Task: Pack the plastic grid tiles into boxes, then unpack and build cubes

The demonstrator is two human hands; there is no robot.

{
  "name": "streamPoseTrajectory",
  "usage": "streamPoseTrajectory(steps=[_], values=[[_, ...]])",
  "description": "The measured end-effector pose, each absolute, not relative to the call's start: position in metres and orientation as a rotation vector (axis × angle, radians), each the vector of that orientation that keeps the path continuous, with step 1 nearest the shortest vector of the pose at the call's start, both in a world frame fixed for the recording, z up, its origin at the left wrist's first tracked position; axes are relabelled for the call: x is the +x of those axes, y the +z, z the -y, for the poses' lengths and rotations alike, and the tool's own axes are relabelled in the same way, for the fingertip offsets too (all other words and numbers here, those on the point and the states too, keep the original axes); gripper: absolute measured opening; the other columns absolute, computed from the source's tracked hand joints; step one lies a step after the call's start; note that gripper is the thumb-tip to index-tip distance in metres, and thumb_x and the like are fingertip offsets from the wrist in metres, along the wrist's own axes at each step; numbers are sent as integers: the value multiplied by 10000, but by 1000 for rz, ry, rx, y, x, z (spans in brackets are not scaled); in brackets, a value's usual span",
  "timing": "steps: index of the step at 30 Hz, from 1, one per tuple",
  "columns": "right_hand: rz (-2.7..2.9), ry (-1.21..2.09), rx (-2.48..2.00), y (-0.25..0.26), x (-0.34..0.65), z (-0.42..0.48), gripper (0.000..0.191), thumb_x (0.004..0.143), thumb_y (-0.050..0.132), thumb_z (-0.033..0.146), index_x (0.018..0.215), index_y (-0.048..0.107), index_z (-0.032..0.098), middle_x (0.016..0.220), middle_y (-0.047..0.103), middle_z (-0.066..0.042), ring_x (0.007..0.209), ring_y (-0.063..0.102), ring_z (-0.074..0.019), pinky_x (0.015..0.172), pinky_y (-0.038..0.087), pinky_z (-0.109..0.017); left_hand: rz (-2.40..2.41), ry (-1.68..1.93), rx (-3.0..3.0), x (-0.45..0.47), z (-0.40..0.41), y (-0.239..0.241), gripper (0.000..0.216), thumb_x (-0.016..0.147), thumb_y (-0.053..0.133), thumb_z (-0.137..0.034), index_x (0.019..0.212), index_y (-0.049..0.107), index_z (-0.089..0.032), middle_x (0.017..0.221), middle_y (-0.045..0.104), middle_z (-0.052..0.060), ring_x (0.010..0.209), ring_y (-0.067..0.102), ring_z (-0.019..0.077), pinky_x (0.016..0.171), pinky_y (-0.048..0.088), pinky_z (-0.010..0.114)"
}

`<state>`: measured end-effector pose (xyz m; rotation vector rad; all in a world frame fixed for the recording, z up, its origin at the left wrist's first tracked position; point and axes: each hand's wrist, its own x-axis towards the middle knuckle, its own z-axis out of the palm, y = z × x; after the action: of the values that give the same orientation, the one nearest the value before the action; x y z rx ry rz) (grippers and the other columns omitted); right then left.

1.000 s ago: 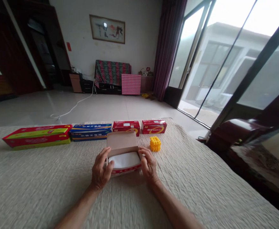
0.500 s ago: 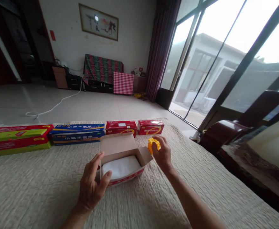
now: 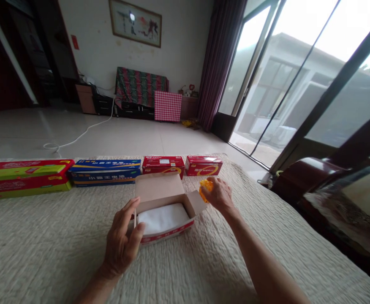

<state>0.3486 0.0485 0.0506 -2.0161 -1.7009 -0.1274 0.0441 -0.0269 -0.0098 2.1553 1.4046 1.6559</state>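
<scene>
An open cardboard box (image 3: 169,231), red and white outside, stands on the pale quilted cover with its lid flap folded back. A flat, folded white piece (image 3: 164,217), perhaps cloth or paper, lies inside. My left hand (image 3: 121,234) grips the box's left end, thumb over the near edge and fingers at the far side. To the right of the box's side flap, my right hand (image 3: 219,195) is closed round a crumpled yellow bundle (image 3: 205,190). Its material is unclear, and part of it is hidden by the fingers.
Behind the open box stand a red and green box (image 3: 26,179), a blue box (image 3: 105,172) and two red boxes, one (image 3: 162,164) in the middle and one (image 3: 204,166) at right. Dark wooden furniture (image 3: 311,177) borders the quilted cover (image 3: 61,245) on the right.
My right hand has turned over, its back now more to the camera, still holding the yellow bundle. My left hand stays at the box. The whole view has shifted slightly.
</scene>
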Motion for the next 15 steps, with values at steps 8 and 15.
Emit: streamPoseTrajectory(steps=[8,15], values=[[1894,124,-1279,96,322,-22,382,768,605,297,1144,610,229,1079,687,-60,924,640,-217,828,505,-377,-1338,1682,2093,46,30,-3,435,945,353,-289,1344,505,-203,1382,542,92,1295,487,243,1078,426,424],[2406,494,-911,101,258,-1,458,715,596,158,1162,630,253,1114,686,-11,968,652,-177,869,518,-304,-1330,1686,2091,46,30,-3,421,944,356,-231,1335,510,-197,1365,553,111,1288,493,242,1069,440,450]])
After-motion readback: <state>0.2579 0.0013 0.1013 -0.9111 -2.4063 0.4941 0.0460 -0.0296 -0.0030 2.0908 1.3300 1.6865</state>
